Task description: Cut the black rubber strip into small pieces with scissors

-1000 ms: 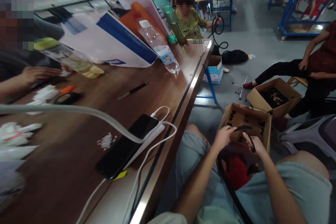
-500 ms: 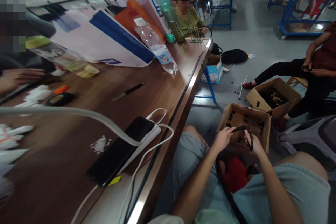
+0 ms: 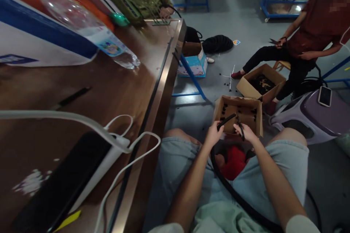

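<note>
The left hand is closed around a black tube, with the fingers curled on it near its end. The short end sticks out past the fingers and points up at a slant, over a cardboard box. The rest of the tube hangs down from the hand and bends across the lap. The right hand is partly closed, and its fingers hold black scissors. The scissors are just beside the end of the tube, but I cannot tell if they touch it. The 2 hands are near each other, over the near side of the box.

Small black bits lie in this box. Behind it is a second box with a pile of black bits. A person in a dark red shirt sits by it and holds scissors too. To the right, a phone lies on a purple and grey stool.

To the left is a brown table. On it are a clear bottle, a big black phone, a white cord and small white bits.
</note>
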Demonstrator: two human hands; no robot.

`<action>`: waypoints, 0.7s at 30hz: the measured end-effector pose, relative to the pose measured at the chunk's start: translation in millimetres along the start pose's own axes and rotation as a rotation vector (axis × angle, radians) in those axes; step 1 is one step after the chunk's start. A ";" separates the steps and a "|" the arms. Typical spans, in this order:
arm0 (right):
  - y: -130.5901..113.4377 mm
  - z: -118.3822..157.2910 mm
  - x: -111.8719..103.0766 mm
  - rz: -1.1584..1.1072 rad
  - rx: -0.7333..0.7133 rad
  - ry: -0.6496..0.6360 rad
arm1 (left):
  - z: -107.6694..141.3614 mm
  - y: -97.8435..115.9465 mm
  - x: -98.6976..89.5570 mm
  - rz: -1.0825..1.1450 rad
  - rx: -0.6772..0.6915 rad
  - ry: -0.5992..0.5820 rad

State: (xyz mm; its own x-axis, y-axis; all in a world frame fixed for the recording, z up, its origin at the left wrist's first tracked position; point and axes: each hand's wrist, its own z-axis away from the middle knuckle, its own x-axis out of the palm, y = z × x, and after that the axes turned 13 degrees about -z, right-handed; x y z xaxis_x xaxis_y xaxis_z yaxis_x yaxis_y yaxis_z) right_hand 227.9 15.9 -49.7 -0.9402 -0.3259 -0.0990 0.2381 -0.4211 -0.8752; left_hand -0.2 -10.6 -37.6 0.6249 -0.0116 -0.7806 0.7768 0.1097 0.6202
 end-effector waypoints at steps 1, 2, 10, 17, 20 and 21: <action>0.3 1.1 0.1 0.014 0.010 -0.007 | 0.2 0.1 0.3 -0.002 -0.018 0.005; 0.7 2.2 0.0 0.041 0.017 -0.011 | 0.4 0.2 0.2 -0.001 -0.037 0.002; -2.8 7.4 2.0 0.166 -0.040 -0.051 | 2.0 2.4 -1.4 0.075 0.000 -0.100; -8.8 15.5 0.3 0.152 0.094 -0.017 | 7.0 2.5 0.1 0.057 0.059 -0.148; -15.2 11.8 2.9 0.209 0.123 -0.004 | 2.1 4.1 -4.5 -0.007 0.012 -0.160; -17.2 11.0 4.3 0.212 0.113 -0.004 | -0.4 5.8 -7.1 -0.026 0.003 -0.167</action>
State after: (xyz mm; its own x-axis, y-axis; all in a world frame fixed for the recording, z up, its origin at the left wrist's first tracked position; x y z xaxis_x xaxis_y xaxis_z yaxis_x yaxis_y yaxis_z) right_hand 222.5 12.5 -29.9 -0.8654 -0.4202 -0.2730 0.4561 -0.4349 -0.7765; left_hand -0.2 -9.5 -28.5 0.6089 -0.1798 -0.7726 0.7928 0.1038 0.6006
